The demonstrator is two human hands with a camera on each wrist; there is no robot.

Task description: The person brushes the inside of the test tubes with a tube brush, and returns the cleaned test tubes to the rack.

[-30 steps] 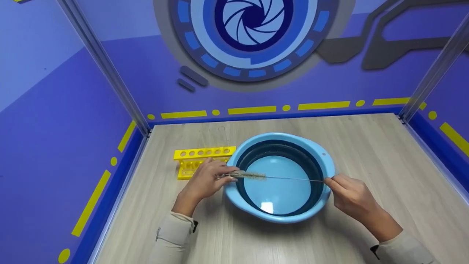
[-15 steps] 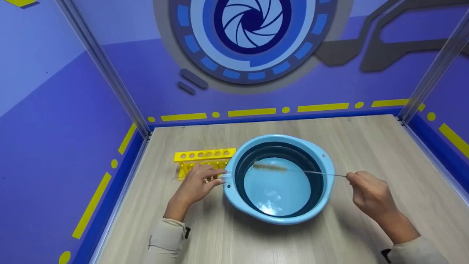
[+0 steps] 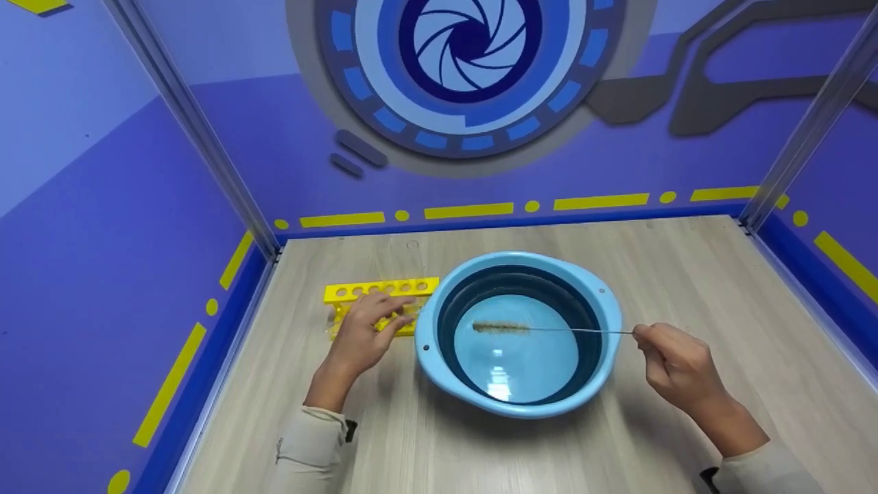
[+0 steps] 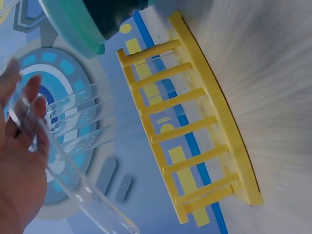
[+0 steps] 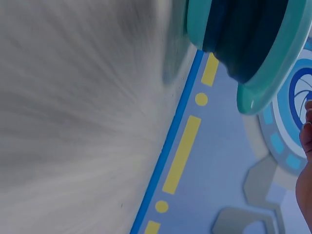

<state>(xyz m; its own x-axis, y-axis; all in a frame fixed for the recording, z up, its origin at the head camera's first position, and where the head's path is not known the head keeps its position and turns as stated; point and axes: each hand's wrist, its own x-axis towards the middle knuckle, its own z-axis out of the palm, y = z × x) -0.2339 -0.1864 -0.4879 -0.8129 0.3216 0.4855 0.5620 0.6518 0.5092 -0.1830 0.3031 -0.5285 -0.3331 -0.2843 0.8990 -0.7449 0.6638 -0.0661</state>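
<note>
My left hand [image 3: 363, 336] holds a clear glass test tube [image 4: 80, 183] between thumb and fingers, beside the basin's left handle. In the left wrist view the tube slants down across the palm. My right hand [image 3: 679, 363] pinches the thin wire handle of a test tube brush [image 3: 502, 327] just past the basin's right rim. The brush lies level across the light blue basin [image 3: 429, 370], its tan bristles over the middle, apart from the tube. A yellow test tube rack [image 4: 222, 107] stands behind my left hand, partly hidden by it in the head view.
More clear tubes [image 4: 78, 117] show beyond the rack in the left wrist view. The basin has dark collapsible walls and water-like reflections on its floor. Blue printed panels [image 3: 226, 151] enclose the wooden table [image 3: 384, 439] at the back and sides.
The brush has come out of the tube at my left hand and moved right over the basin. My left hand has drawn back left with the tube; my right hand moved right, then slightly back.
</note>
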